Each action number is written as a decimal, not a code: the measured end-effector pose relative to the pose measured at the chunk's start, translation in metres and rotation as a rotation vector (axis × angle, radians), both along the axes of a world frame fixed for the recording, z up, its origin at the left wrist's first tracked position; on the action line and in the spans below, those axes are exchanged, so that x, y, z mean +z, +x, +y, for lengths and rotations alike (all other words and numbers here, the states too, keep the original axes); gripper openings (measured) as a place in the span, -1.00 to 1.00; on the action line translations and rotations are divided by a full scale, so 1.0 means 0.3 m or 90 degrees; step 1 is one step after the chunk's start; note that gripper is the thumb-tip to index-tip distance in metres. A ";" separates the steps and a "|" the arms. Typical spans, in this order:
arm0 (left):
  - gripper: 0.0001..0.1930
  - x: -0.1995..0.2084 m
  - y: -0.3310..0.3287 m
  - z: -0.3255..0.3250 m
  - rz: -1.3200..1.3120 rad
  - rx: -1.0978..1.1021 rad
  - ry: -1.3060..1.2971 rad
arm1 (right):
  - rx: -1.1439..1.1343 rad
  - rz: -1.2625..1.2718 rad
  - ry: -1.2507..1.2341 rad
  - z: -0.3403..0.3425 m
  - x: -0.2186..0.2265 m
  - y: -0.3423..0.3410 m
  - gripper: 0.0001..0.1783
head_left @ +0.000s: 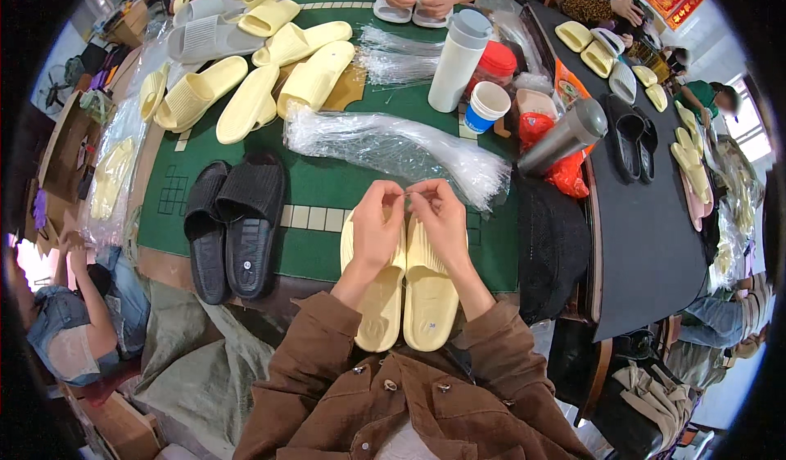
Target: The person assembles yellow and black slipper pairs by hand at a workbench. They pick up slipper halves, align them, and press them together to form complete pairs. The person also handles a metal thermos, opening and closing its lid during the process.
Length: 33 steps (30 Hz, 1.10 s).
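A pair of pale yellow slide sandals (431,306) lies side by side at the near table edge, toes pointing away from me. Over their straps my left hand (379,224) and my right hand (440,218) meet, thumbs and fingertips pinched together. Something thin and dark may be between the fingertips, too small to name. Just beyond my hands is a bundle of clear plastic strands (401,147) in a plastic wrap. To the left rests a pair of black slide sandals (237,227).
Yellow slides (246,104) and grey slides (214,38) crowd the far left of the green table (168,227). Right of centre stand a white bottle (458,63), a paper cup (486,108) and a grey tumbler (565,137). Across the table, another person's hands (417,0) hold light grey slides.
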<state>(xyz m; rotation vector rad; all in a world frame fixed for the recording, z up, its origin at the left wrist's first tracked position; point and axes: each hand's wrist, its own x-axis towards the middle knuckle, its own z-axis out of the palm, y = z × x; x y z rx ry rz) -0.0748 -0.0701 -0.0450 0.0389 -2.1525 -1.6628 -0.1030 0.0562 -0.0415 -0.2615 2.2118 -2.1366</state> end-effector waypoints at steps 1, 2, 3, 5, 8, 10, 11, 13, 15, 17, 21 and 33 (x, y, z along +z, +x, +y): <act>-0.85 -0.003 -0.001 0.000 -0.007 -0.001 0.005 | -0.007 0.004 0.012 0.002 0.004 0.001 -0.89; -0.83 -0.005 -0.001 0.001 -0.014 -0.002 0.010 | -0.009 0.016 0.005 0.003 -0.001 -0.001 -0.89; -0.81 0.000 -0.002 0.003 -0.026 -0.003 0.011 | -0.012 0.028 -0.001 0.004 -0.007 -0.004 -0.89; -0.77 0.014 -0.002 0.006 -0.049 -0.005 0.012 | -0.016 0.028 -0.018 0.009 -0.012 -0.010 -0.90; -0.75 -0.019 -0.005 -0.008 -0.026 0.013 -0.087 | -0.003 -0.010 -0.090 0.015 0.007 -0.013 -0.90; -0.81 -0.027 -0.010 -0.005 0.009 0.044 -0.161 | 0.017 -0.033 -0.196 0.028 0.026 -0.022 -0.90; -0.83 -0.029 -0.010 -0.007 0.006 0.051 -0.187 | 0.039 -0.033 -0.231 0.035 0.029 -0.024 -0.93; -0.86 -0.015 -0.008 -0.005 -0.023 0.051 -0.161 | 0.035 -0.080 -0.295 0.041 0.041 -0.019 -0.96; -0.88 0.008 -0.001 0.003 -0.075 0.036 -0.054 | 0.025 -0.112 -0.366 0.047 0.044 -0.018 -0.97; -0.89 0.025 0.000 0.005 -0.081 0.028 -0.045 | 0.009 -0.132 -0.446 0.059 0.038 -0.024 -0.96; -0.90 0.026 0.003 -0.003 -0.087 0.021 -0.058 | -0.043 -0.162 -0.533 0.085 -0.006 -0.036 -0.94; -0.85 -0.004 0.004 -0.015 0.028 0.202 -0.123 | -0.239 0.040 -0.355 0.061 -0.002 -0.036 -0.72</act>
